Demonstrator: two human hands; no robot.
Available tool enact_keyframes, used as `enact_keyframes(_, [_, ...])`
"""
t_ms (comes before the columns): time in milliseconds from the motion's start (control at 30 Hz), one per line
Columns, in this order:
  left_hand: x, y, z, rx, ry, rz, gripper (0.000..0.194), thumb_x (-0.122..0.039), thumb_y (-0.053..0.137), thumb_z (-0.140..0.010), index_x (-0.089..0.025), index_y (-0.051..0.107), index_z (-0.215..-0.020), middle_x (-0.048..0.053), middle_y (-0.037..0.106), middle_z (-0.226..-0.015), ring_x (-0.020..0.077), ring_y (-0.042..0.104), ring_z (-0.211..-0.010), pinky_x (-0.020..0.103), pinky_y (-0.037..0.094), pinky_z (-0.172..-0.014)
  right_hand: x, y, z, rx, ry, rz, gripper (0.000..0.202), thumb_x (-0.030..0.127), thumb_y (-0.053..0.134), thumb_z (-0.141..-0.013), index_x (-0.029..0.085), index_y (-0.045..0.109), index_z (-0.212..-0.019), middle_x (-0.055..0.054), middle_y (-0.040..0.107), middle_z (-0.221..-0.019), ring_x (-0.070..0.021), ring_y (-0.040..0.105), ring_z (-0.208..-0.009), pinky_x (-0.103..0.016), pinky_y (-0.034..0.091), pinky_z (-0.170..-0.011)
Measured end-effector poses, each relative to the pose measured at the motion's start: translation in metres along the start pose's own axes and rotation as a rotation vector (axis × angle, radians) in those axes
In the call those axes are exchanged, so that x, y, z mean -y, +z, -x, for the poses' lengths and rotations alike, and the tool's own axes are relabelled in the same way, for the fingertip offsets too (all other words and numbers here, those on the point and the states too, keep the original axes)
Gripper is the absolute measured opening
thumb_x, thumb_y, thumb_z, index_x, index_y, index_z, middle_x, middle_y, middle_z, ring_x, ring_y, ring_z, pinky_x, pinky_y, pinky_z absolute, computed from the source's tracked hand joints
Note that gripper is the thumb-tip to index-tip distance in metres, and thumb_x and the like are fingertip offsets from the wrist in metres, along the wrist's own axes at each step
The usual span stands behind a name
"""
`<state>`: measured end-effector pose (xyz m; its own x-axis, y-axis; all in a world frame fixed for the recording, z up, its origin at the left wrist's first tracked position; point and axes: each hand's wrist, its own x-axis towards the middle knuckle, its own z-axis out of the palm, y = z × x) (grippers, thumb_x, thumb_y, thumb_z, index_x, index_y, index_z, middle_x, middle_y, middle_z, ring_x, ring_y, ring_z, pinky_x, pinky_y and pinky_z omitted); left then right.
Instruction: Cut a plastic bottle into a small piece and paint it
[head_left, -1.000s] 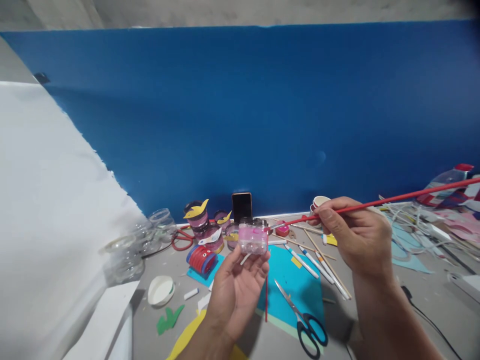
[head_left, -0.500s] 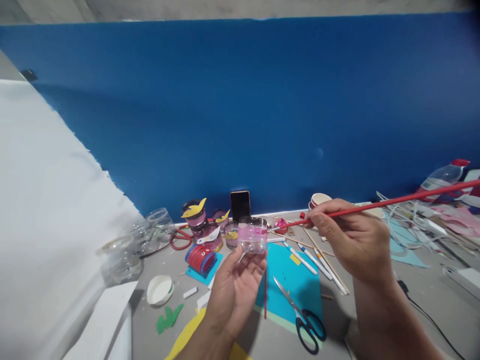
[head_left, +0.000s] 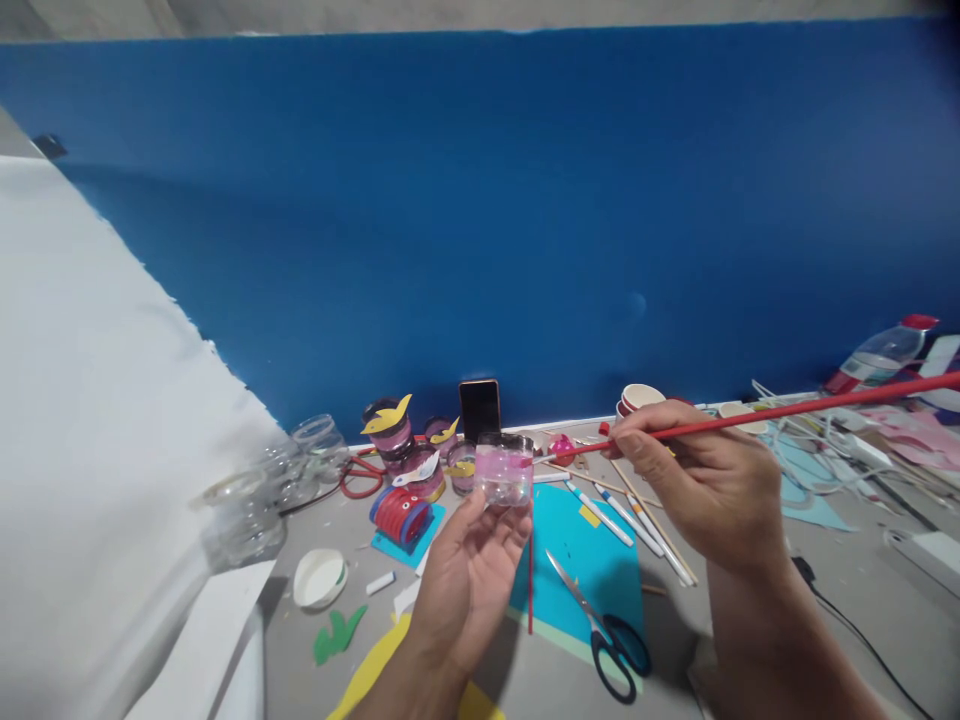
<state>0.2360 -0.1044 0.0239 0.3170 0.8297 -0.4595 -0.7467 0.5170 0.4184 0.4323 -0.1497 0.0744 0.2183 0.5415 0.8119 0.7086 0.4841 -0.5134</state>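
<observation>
A clear plastic cup (head_left: 504,488) with a black rim and a pink painted band is held up by my left hand (head_left: 476,565), its fingers closed around the lower part. My right hand (head_left: 701,480) pinches a long red paintbrush (head_left: 750,415). The brush tip meets the pink band on the cup's right side. Behind the cup stand several pink-and-black painted cups (head_left: 390,430), some with yellow paper shapes (head_left: 386,415). Below my hands lie black-handled scissors (head_left: 607,640) on blue paper (head_left: 581,560).
Markers (head_left: 600,515) and thin wooden sticks lie right of centre. A phone (head_left: 480,408) leans against the blue wall. Clear plastic cups (head_left: 247,515) and a white paper bowl (head_left: 320,578) are at left. Cables (head_left: 817,465) and a plastic bottle (head_left: 885,355) lie at right.
The far end of the paintbrush has dipped slightly while its tip stays at the cup's pink band. My left hand and the cup hold nearly still.
</observation>
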Motion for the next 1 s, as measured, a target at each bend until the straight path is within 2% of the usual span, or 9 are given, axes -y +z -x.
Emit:
enact_keyframes(100, [-0.002, 0.003, 0.002, 0.009, 0.005, 0.015, 0.014, -0.016, 0.059, -0.099, -0.008, 0.070, -0.100, 0.015, 0.072, -0.092, 0.0231, 0.073, -0.082, 0.033, 0.062, -0.070, -0.002, -0.004, -0.001, 0.020, 0.008, 0.014, 0.012, 0.026, 0.071, -0.096, 0.027, 0.074, -0.085, 0.001, 0.075, -0.077, -0.0154, 0.069, -0.069, -0.028, 0.053, -0.060])
enact_keyframes(200, [-0.002, 0.002, 0.003, 0.009, 0.000, 0.010, 0.014, -0.017, 0.059, -0.099, -0.008, 0.070, -0.100, 0.015, 0.072, -0.092, 0.0236, 0.073, -0.083, 0.033, 0.062, -0.071, -0.001, -0.004, 0.002, -0.016, 0.020, 0.013, 0.011, 0.026, 0.072, -0.096, 0.027, 0.074, -0.085, 0.001, 0.074, -0.076, -0.0153, 0.067, -0.065, -0.028, 0.051, -0.057])
enact_keyframes(333, [0.002, -0.003, 0.000, 0.004, -0.001, -0.009, 0.012, -0.017, 0.060, -0.098, -0.010, 0.069, -0.099, 0.015, 0.071, -0.095, 0.0234, 0.072, -0.086, 0.034, 0.062, -0.074, 0.003, 0.001, 0.006, -0.060, -0.022, -0.011, 0.008, 0.027, 0.072, -0.096, 0.029, 0.074, -0.088, 0.002, 0.075, -0.078, -0.0157, 0.067, -0.067, -0.029, 0.054, -0.062])
enact_keyframes(467, [0.004, -0.003, -0.002, -0.004, -0.018, -0.011, 0.011, -0.017, 0.059, -0.098, -0.011, 0.068, -0.097, 0.014, 0.070, -0.093, 0.0221, 0.071, -0.083, 0.034, 0.061, -0.072, 0.005, 0.004, 0.005, -0.025, -0.051, 0.005, 0.008, 0.025, 0.071, -0.097, 0.028, 0.074, -0.089, 0.002, 0.076, -0.079, -0.0156, 0.069, -0.066, -0.029, 0.056, -0.063])
enact_keyframes(700, [0.000, 0.002, 0.003, -0.013, 0.011, -0.004, 0.012, -0.014, 0.059, -0.098, -0.008, 0.068, -0.102, 0.015, 0.070, -0.096, 0.0227, 0.071, -0.084, 0.033, 0.061, -0.071, 0.003, -0.004, 0.002, -0.001, -0.043, 0.017, 0.009, 0.026, 0.071, -0.096, 0.028, 0.073, -0.088, 0.001, 0.076, -0.078, -0.0172, 0.071, -0.071, -0.030, 0.057, -0.066])
enact_keyframes(867, [0.001, -0.001, 0.002, 0.001, 0.019, -0.016, 0.010, -0.015, 0.060, -0.098, -0.010, 0.067, -0.103, 0.015, 0.070, -0.098, 0.0231, 0.071, -0.085, 0.034, 0.061, -0.072, 0.005, -0.004, 0.006, -0.033, -0.044, 0.002, 0.007, 0.025, 0.073, -0.095, 0.028, 0.074, -0.088, 0.000, 0.075, -0.078, -0.0170, 0.068, -0.069, -0.031, 0.055, -0.063])
enact_keyframes(1000, [0.003, -0.003, 0.001, 0.012, 0.012, -0.026, 0.010, -0.015, 0.060, -0.098, -0.011, 0.067, -0.103, 0.014, 0.069, -0.098, 0.0229, 0.070, -0.085, 0.034, 0.061, -0.072, 0.011, 0.000, 0.006, 0.015, -0.075, -0.049, 0.011, 0.020, 0.071, -0.096, 0.027, 0.072, -0.087, 0.001, 0.075, -0.078, -0.0153, 0.068, -0.067, -0.029, 0.057, -0.064])
